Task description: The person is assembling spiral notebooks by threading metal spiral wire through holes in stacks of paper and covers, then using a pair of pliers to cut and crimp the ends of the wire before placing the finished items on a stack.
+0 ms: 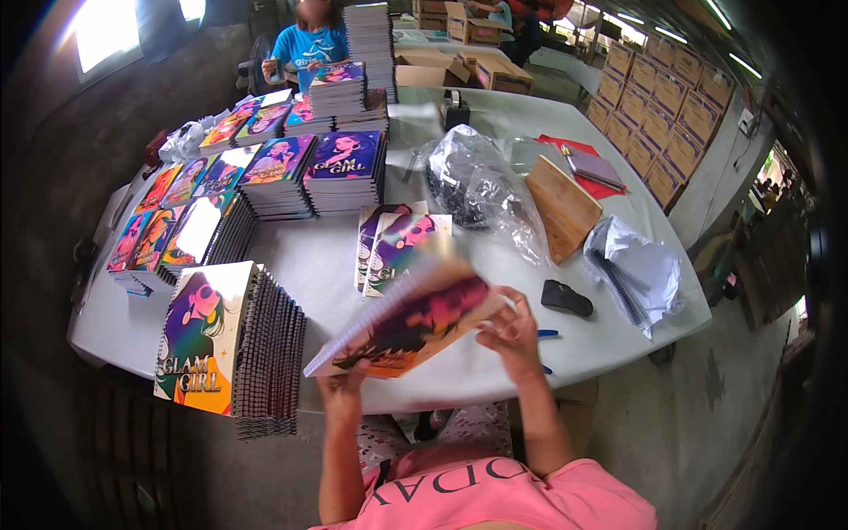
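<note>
A spiral notebook (424, 322) is held tilted above the front edge of the counter (287, 238). Its lower left corner is clamped in the grip of the left hand (344, 382), thumb on top; its right edge is pinched in the grip of the right hand (512, 327). To the left, room is bounded by a tall notebook stack (208, 340) at the front edge; to the right, by a dark case (566, 299) and blue pens (548, 334). Behind the held notebook, two overlapping notebooks (408, 243) are laid flat, with rows of notebook piles (343, 163) farther left.

Large title lettering is printed on the covers of the tall stack and the nearest pile; the held notebook's lettering is blurred. Dark letters are seen upside down on the pink shirt (477, 486).

Something dark is enclosed in a clear plastic bag (486, 190), its nature unclear. A spiral-bound item is partly covered by white wrapping (649, 265). Open cardboard boxes (503, 78) are seen beyond the counter, their contents hidden, and cartons (658, 110) are stacked along the right wall.
</note>
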### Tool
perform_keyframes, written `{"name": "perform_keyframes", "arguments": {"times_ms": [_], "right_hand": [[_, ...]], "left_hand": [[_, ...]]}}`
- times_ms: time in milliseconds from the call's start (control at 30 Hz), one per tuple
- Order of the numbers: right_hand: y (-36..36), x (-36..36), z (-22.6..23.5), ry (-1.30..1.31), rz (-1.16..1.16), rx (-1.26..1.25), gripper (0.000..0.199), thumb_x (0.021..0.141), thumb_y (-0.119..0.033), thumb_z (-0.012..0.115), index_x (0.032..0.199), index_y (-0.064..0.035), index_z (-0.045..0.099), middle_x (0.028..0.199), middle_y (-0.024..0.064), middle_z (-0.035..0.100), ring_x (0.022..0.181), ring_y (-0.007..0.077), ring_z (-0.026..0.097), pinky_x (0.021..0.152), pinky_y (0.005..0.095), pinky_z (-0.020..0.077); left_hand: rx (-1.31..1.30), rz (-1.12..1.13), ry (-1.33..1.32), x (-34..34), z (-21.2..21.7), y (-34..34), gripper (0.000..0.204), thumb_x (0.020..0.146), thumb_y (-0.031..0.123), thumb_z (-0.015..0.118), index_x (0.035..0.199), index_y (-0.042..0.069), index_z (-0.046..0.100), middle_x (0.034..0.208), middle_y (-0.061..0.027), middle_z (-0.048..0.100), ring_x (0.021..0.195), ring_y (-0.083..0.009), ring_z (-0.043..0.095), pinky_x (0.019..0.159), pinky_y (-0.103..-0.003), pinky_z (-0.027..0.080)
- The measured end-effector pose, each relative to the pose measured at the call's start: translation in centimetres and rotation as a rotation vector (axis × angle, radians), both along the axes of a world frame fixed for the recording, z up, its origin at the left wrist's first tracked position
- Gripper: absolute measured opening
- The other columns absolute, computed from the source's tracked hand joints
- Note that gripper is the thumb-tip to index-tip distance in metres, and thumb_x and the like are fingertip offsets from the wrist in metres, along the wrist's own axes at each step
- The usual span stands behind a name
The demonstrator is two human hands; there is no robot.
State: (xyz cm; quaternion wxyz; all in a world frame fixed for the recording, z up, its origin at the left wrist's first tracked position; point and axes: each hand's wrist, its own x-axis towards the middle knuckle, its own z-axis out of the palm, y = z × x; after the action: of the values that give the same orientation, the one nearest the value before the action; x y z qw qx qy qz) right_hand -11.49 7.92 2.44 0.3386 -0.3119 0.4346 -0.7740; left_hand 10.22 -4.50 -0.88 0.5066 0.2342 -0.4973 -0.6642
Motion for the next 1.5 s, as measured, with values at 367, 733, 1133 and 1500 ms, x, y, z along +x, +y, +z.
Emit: {"name": "perform_keyframes", "arguments": {"times_ms": [367, 733, 1133, 1500], "right_hand": [[2.0, 1.2, -6.8, 0.487, 0.110, 0.286, 0.020, 0.073, -0.003, 0.070, 0.091, -0.0029, 0.062, 0.082, 0.0007, 0.064, 0.077, 0.0043, 0.057, 0.071, 0.0226, 0.0472], [3.1, -2.7, -2.9, 0.823, 0.337, 0.224, 0.034, 0.068, -0.008, 0.074, 0.100, -0.0026, 0.063, 0.094, 0.0082, 0.066, 0.084, 0.0177, 0.062, 0.077, 0.0305, 0.0492], [11.0, -30.9, -6.8, 1.402, -0.855, 1.444, 0.025, 0.084, -0.025, 0.059, 0.098, -0.0042, 0.063, 0.092, 0.0160, 0.065, 0.092, 0.0320, 0.061, 0.086, 0.0435, 0.0416], [12.6, -33.2, -0.9, 1.639, -0.583, 1.229, 0.008, 0.079, -0.007, 0.060, 0.081, -0.0006, 0.064, 0.081, 0.0205, 0.063, 0.081, 0.0380, 0.060, 0.070, 0.0452, 0.0458]], "left_hand": [[-0.116, -0.125, -0.158, -0.6, -3.1, 1.0, 0.053, 0.059, -0.007, 0.078, 0.098, 0.007, 0.047, 0.090, -0.0032, 0.054, 0.084, -0.0122, 0.054, 0.075, -0.026, 0.046], [-1.253, 0.321, -0.979, -6.2, 4.2, 5.9, 0.019, 0.072, 0.028, 0.071, 0.084, 0.018, 0.061, 0.073, 0.0012, 0.051, 0.084, -0.0184, 0.052, 0.100, -0.048, 0.022], [-1.269, 0.276, -0.790, -5.9, 3.5, 5.8, 0.020, 0.068, 0.025, 0.073, 0.080, 0.018, 0.060, 0.071, 0.0017, 0.048, 0.079, -0.0163, 0.052, 0.101, -0.045, 0.021], [-1.300, 0.249, -0.746, -5.9, 3.6, 5.0, 0.018, 0.072, 0.029, 0.071, 0.081, 0.018, 0.059, 0.071, 0.0015, 0.049, 0.078, -0.0155, 0.053, 0.099, -0.043, 0.026]]}}
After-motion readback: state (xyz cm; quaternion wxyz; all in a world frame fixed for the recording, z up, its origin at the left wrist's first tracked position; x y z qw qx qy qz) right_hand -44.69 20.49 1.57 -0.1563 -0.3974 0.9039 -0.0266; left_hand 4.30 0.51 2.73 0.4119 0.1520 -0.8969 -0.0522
